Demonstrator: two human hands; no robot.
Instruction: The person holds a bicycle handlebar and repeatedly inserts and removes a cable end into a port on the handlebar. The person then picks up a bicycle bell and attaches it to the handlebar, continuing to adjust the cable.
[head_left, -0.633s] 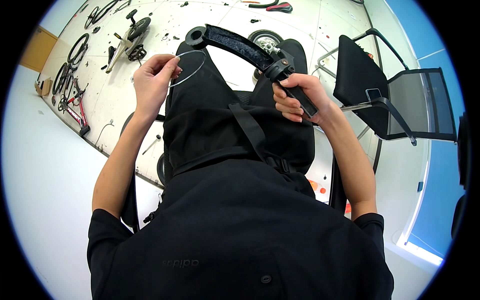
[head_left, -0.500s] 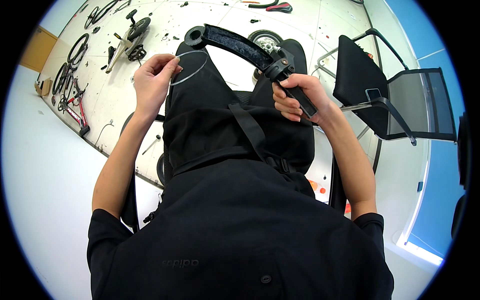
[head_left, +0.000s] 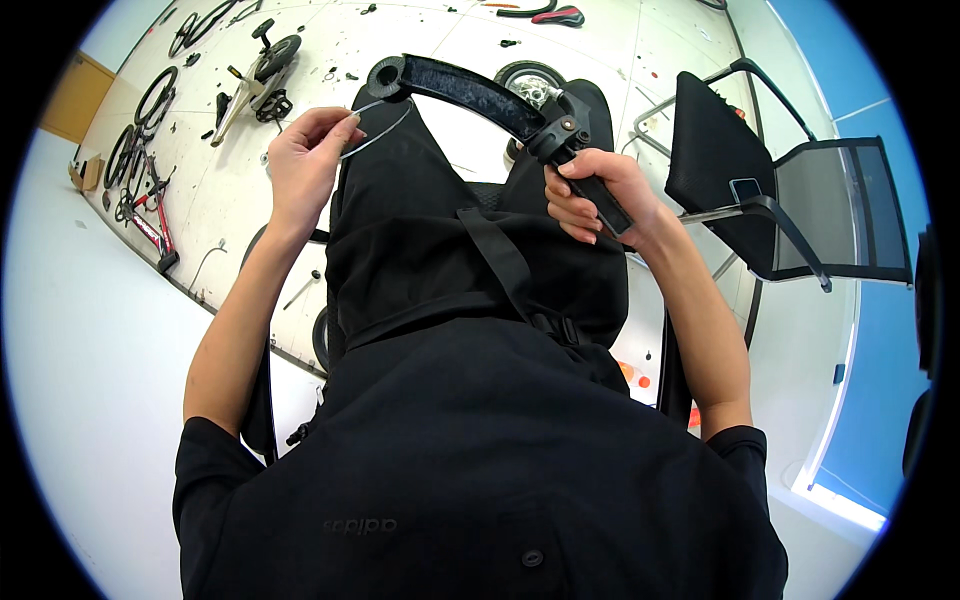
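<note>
In the head view, the left hand [head_left: 312, 150] has thumb and fingertips brought narrowly together, pinching a thin grey cable [head_left: 370, 106]. From the pinch the cable bows outward in a loose loop in front of the left thigh. The right hand [head_left: 610, 190] is wrapped around the grip [head_left: 611, 212] of a curved black handlebar section [head_left: 465, 88], thumb laid along the top near the brake-lever clamp [head_left: 560, 130]. Both cable and handlebar section are held up over the lap, the bar slanting up and left so that its toothed ring end [head_left: 386, 76] comes just beside the cable loop. The loop seems to pass close under or behind that ring; whether they touch, or where the cable's ends lie, I cannot tell.

To handle this well, the right hand should hold the bar steady at this tilt, with the ring facing the eyes, and leave the fine movement to the left. The springy cable would be best pinched close to whichever part is being guided, since a long free loop could twist or snag on the ring's teeth. Easy curves rather than sharp bends should spare it from kinking.

Past the knees, a wheel [head_left: 532, 78] lies on the floor; a mesh-backed chair [head_left: 720, 150] stands to the right, a phone [head_left: 746, 188] on it.
</note>
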